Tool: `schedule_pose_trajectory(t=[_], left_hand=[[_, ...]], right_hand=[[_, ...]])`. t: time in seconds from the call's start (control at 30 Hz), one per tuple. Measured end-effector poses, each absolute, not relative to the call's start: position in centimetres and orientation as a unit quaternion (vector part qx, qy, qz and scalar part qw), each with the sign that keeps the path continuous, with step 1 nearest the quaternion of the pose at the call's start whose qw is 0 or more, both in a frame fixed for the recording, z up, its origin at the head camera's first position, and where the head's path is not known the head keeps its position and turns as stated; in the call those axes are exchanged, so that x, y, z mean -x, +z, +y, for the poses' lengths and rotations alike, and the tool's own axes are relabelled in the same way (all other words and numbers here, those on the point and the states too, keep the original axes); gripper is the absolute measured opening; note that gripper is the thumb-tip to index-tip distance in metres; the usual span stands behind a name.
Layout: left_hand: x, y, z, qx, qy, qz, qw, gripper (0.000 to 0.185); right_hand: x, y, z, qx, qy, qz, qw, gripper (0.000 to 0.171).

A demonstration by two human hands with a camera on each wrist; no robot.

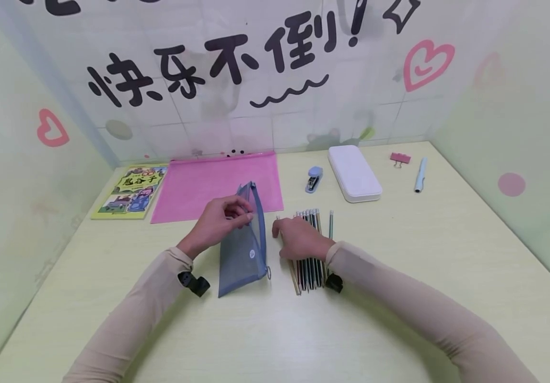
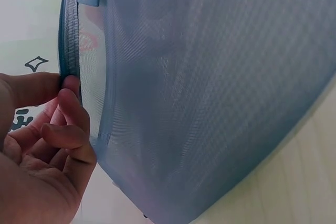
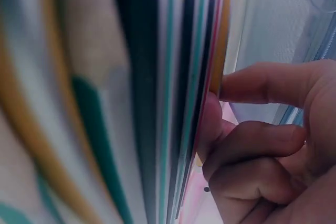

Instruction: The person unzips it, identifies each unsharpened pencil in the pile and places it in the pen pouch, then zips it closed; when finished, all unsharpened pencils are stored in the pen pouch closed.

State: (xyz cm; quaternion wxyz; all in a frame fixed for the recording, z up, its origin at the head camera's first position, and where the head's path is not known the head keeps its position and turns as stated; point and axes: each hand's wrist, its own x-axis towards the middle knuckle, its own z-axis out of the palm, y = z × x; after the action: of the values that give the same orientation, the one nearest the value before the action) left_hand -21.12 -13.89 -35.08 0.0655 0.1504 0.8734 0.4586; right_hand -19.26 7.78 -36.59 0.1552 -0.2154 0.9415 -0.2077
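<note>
A blue mesh zip pouch stands on edge on the pale desk, and my left hand pinches its upper zipper edge between thumb and fingertips. In the left wrist view the pouch fills the frame, with my left hand pinching its dark rim. To its right lies a row of several pencils. My right hand rests on them, its fingers curled at the row's left side. In the right wrist view my right hand pinches the outermost of the pencils.
Behind the pouch lie a pink zip folder and a picture book. A small blue stapler, a white case, a pink binder clip and a pen lie at the back right. Walls close in left, right and behind.
</note>
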Motion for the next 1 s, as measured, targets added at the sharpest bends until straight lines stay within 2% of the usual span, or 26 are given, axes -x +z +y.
schedule_pose_trajectory(t=[0.17,0.3,0.53,0.73,1.0], left_hand=[[21.0,-35.2,-14.0,-0.155,0.455,0.875,0.065,0.017],[21.0,-35.2,-13.9,-0.161,0.455,0.874,0.062,0.017],[21.1,-35.3,-13.5,-0.184,0.455,0.869,0.065,0.018],[21.0,-35.1,-13.1,-0.183,0.452,0.870,0.067,0.019],[20.6,-34.9,-12.4,-0.185,0.463,0.866,0.045,0.015]], right_hand=[[19.3,-36.1,8.3,0.207,-0.267,0.928,0.157,0.035],[19.6,-35.0,8.8,0.202,-0.320,0.914,0.143,0.036],[20.6,-32.6,8.7,0.213,-0.392,0.893,0.060,0.035],[21.5,-32.5,7.9,0.197,-0.436,0.878,0.006,0.036],[20.8,-33.8,6.5,0.199,-0.453,0.868,0.027,0.041]])
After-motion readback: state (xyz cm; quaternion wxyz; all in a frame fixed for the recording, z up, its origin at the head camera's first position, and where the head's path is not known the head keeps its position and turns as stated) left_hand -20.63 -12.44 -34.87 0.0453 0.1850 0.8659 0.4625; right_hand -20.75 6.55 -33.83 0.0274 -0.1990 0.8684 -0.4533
